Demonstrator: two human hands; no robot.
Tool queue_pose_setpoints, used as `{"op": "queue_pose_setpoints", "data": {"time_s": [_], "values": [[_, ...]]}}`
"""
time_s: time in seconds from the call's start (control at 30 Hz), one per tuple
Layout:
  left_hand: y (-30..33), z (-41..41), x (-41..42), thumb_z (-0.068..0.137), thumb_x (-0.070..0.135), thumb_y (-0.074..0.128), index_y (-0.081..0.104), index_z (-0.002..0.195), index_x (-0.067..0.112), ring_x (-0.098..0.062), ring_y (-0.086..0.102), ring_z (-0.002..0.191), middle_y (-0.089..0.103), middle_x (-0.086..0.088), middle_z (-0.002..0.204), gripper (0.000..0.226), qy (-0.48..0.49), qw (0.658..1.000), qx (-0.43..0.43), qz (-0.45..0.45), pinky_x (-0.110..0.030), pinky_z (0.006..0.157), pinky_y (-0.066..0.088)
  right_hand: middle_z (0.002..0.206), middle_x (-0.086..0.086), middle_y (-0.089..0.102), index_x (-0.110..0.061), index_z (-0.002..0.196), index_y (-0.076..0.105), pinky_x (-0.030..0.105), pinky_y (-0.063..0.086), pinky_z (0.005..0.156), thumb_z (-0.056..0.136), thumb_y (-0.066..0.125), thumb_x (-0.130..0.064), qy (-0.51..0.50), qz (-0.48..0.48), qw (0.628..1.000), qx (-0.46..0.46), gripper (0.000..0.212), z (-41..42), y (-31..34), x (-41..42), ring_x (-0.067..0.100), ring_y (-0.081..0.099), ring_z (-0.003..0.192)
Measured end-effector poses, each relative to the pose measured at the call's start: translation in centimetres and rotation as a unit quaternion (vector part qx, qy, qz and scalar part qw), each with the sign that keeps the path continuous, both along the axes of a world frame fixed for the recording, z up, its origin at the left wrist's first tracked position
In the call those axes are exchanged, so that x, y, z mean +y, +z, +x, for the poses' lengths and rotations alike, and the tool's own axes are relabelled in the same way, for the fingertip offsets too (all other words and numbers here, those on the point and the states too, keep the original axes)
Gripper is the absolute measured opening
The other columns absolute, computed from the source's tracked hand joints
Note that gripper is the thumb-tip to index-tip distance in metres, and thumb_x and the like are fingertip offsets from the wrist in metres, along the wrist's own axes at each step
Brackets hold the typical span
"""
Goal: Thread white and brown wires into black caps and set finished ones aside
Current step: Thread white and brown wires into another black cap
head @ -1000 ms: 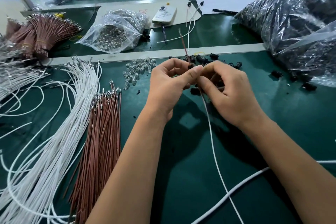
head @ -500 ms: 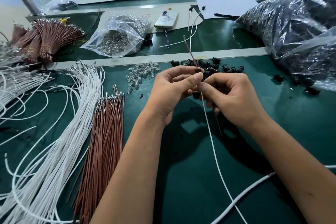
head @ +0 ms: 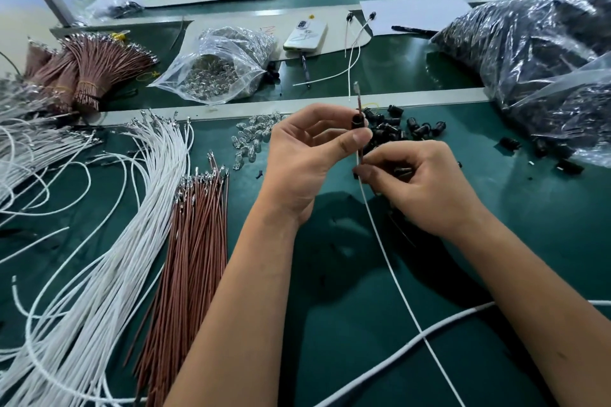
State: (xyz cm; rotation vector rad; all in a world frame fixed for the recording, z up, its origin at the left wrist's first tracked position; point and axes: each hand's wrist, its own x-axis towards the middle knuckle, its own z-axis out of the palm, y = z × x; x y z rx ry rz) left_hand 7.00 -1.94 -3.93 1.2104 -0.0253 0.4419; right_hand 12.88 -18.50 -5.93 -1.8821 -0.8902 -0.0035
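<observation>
My left hand [head: 307, 158] pinches a black cap [head: 357, 120] between thumb and fingers. A brown wire [head: 359, 102] runs up through the cap, its metal tip showing above. My right hand [head: 416, 185] pinches the brown wire and a thin white wire [head: 390, 271] just below the cap; the white wire trails down across the green mat. Loose black caps [head: 396, 129] lie in a pile right behind my hands. A fan of white wires [head: 109, 241] and a bundle of brown wires [head: 195, 235] lie on the left.
A heap of small clear LEDs [head: 251, 139] sits left of the caps. Behind the grey strip lie a clear bag of LEDs [head: 218, 69], tied brown wire bundles [head: 82, 69], a phone [head: 305, 35] and two finished wire pairs [head: 355, 43]. Big bags of black caps [head: 545, 69] fill the right.
My hands have drawn apart: the left lifted the cap up along the wires, the right stayed lower holding them. The brown wire tip now stands above the cap.
</observation>
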Motion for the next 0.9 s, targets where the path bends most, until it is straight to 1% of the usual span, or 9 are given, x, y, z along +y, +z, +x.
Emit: {"op": "queue_pose_setpoints", "data": {"time_s": [0.07,0.13,0.2,0.27,0.33,0.43,0.73,0.8,0.9], "values": [[-0.05,0.05,-0.04,0.069,-0.011,0.079,0.070,0.084,0.008,-0.016,0.068,0.075,0.072,-0.009,0.085,0.025,-0.014,1.000,-0.027,0.006,-0.027,0.076,0.055,0.076,-0.007,0.074,-0.018,0.094,0.079,0.024,0.052,0.063,0.091,0.080,-0.016,-0.025,0.026,0.999,-0.026,0.003,-0.14,0.28,0.05,0.014,0.068,0.066],[0.03,0.05,-0.06,0.071,-0.014,0.075,0.071,0.082,0.009,-0.016,0.069,0.076,0.072,-0.007,0.084,0.026,-0.031,0.999,-0.042,0.007,-0.027,0.077,0.055,0.079,-0.004,0.074,-0.015,0.095,0.079,0.026,0.053,0.062,0.092,0.079,-0.016,-0.030,0.060,0.997,-0.041,0.003,-0.33,0.62,0.19,0.014,0.068,0.067],[0.20,0.02,-0.06,0.069,-0.015,0.076,0.073,0.079,0.013,-0.017,0.069,0.079,0.073,-0.006,0.085,0.030,-0.047,0.997,-0.054,0.006,-0.028,0.078,0.055,0.080,-0.001,0.073,-0.011,0.094,0.079,0.032,0.055,0.060,0.094,0.078,-0.016,-0.030,0.080,0.995,-0.056,0.005,-0.41,0.90,0.35,0.016,0.069,0.068],[0.27,-0.02,-0.19,0.065,-0.011,0.080,0.075,0.077,0.017,-0.019,0.067,0.081,0.072,-0.006,0.085,0.031,-0.061,0.996,-0.060,0.010,-0.029,0.079,0.054,0.080,0.001,0.070,-0.012,0.091,0.079,0.037,0.054,0.060,0.094,0.079,-0.018,-0.033,0.085,0.993,-0.076,0.006,-0.33,0.99,0.28,0.019,0.066,0.068],[0.34,-0.12,-0.31,0.064,-0.010,0.080,0.075,0.076,0.019,-0.019,0.066,0.083,0.071,-0.005,0.084,0.032,-0.075,0.995,-0.062,0.017,-0.030,0.080,0.054,0.079,-0.001,0.069,-0.015,0.092,0.078,0.040,0.053,0.057,0.094,0.078,-0.017,-0.033,0.084,0.992,-0.085,0.002,-0.23,0.98,0.10,0.017,0.064,0.068],[0.30,-0.17,-0.31,0.065,-0.019,0.075,0.075,0.074,0.019,-0.017,0.066,0.082,0.069,-0.003,0.082,0.039,-0.084,0.995,-0.059,0.019,-0.029,0.080,0.054,0.081,-0.003,0.069,-0.010,0.095,0.079,0.041,0.053,0.053,0.093,0.076,-0.012,-0.031,0.077,0.993,-0.088,0.004,-0.07,0.85,-0.17,0.013,0.064,0.068],[0.41,-0.34,-0.51,0.065,-0.019,0.070,0.077,0.071,0.020,-0.014,0.068,0.082,0.072,0.001,0.080,0.040,-0.083,0.995,-0.053,0.001,-0.028,0.081,0.054,0.083,0.001,0.070,-0.006,0.095,0.080,0.038,0.054,0.056,0.094,0.074,-0.007,-0.028,0.054,0.993,-0.098,0.006,-0.04,0.96,-0.47,0.012,0.065,0.070],[0.46,-0.34,-0.52,0.065,-0.019,0.070,0.077,0.072,0.020,-0.014,0.068,0.083,0.073,0.001,0.081,0.041,-0.087,0.995,-0.057,-0.002,-0.027,0.080,0.053,0.084,0.001,0.071,-0.004,0.095,0.080,0.037,0.054,0.057,0.094,0.074,-0.006,-0.028,0.048,0.993,-0.100,0.007,-0.05,0.91,-0.42,0.007,0.064,0.070],[0.55,-0.32,-0.46,0.067,-0.019,0.070,0.078,0.075,0.019,-0.015,0.068,0.084,0.073,-0.001,0.083,0.040,-0.096,0.993,-0.065,-0.001,-0.027,0.081,0.053,0.084,0.001,0.071,-0.005,0.095,0.081,0.030,0.054,0.058,0.093,0.074,-0.004,-0.028,0.039,0.993,-0.107,0.007,-0.04,0.92,-0.40,0.001,0.062,0.069]]}}
